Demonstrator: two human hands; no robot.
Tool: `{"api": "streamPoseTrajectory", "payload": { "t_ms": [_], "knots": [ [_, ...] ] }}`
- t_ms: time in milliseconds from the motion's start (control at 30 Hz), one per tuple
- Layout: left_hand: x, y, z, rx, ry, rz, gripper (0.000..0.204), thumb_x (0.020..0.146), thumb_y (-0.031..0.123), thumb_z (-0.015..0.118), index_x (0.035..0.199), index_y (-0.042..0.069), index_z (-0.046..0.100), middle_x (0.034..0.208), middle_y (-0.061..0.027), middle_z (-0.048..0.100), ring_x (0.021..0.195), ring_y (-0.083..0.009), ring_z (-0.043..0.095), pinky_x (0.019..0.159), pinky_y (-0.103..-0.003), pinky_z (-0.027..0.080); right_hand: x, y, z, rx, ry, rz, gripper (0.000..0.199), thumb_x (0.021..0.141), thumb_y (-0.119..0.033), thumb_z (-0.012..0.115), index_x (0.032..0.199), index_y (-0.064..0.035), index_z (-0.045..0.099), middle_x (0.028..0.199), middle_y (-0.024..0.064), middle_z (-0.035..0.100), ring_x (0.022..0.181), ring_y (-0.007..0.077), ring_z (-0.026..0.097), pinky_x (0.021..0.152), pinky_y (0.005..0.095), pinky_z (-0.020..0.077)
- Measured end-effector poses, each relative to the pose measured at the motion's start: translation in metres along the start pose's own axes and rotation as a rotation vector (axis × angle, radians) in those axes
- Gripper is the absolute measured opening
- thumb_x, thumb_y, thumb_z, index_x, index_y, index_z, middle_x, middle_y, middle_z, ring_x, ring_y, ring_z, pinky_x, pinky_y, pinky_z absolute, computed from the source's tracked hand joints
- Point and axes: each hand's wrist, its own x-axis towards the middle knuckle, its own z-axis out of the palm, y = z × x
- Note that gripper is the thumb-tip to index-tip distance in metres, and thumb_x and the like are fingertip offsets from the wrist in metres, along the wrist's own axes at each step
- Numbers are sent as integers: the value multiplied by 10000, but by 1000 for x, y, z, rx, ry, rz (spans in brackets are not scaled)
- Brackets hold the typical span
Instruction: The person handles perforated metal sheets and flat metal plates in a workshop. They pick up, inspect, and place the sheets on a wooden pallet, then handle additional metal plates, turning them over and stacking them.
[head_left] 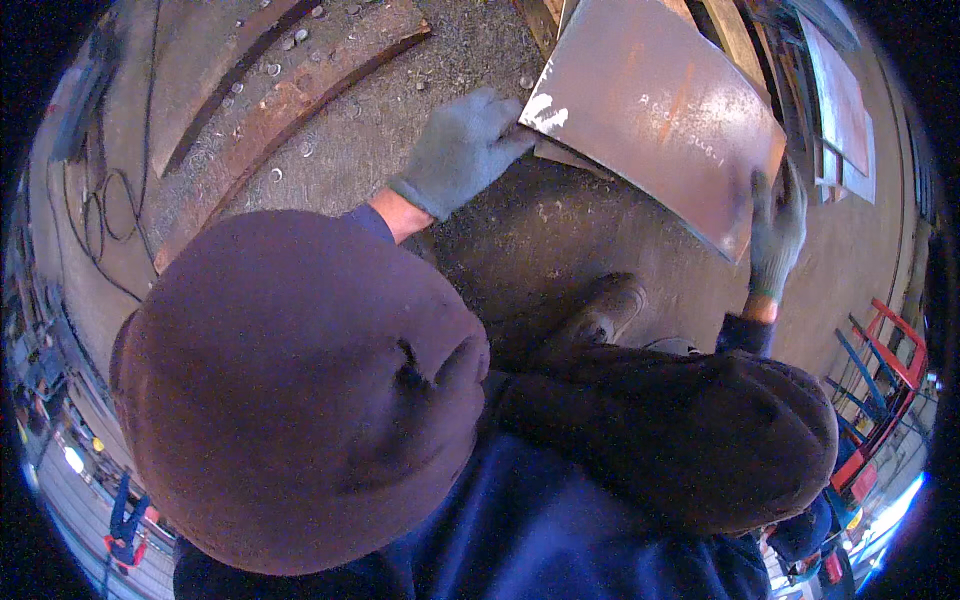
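A large flat steel plate [670, 110], brownish grey with white chalk marks and a rusty tint at its right end, slants across the upper right. My left hand [462, 150], in a grey-green glove, is closed at the plate's left corner. Some of its fingertips are hidden at the edge. Gripping the opposite end is my right hand [778, 230], gloved alike, with the thumb over the plate's face and fingers along the outer edge. Under the plate, other flat pieces and wooden beams [738, 40] show in part.
Rusty curved steel strips [300, 115] lie on the floor at upper left among small round metal discs [276, 175]. A thin cable [118, 205] loops at far left. Metal sheets [838, 100] and a red frame [895, 345] stand right. Another person [125, 535] is at lower left.
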Motion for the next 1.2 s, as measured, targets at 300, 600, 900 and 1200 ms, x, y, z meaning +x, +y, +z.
{"api": "streamPoseTrajectory", "payload": {
  "t_ms": [300, 600, 900, 1200],
  "knots": [
    [9, -16, -18, 67, -65, 138, 304, 949, 295, 761, 1132, 53, 776, 1029, -183, 747, 926, -400, 717, 812, -486, 577, 156, -134, 85, 178, -219, -467, 587, 990, -483, 649, 1246, 41, 710, 1251, 305, 718, 1123, 469, 690, 967, 512, 549],
    [19, -24, -25, 81, -153, 197, 287, 909, 319, 770, 1036, 61, 774, 948, -162, 730, 889, -407, 718, 777, -510, 581, 164, -166, 102, 70, -333, -404, 520, 966, -492, 679, 1057, 5, 800, 968, 280, 758, 906, 444, 743, 832, 508, 562],
    [20, -22, -22, 67, -159, 165, 282, 908, 331, 771, 1016, 71, 774, 936, -154, 728, 872, -393, 715, 768, -506, 578, 164, -161, 108, 36, -291, -389, 504, 939, -505, 696, 994, -17, 807, 934, 264, 757, 879, 449, 737, 809, 511, 563],
    [84, 7, -71, 250, -520, 3, 507, 876, 564, 780, 1056, 91, 789, 952, -172, 744, 894, -370, 726, 760, -494, 575, 161, -145, 99, 161, -260, -404, 513, 968, -447, 705, 1153, 27, 766, 1054, 282, 757, 977, 453, 734, 877, 506, 568]
  ]
}}
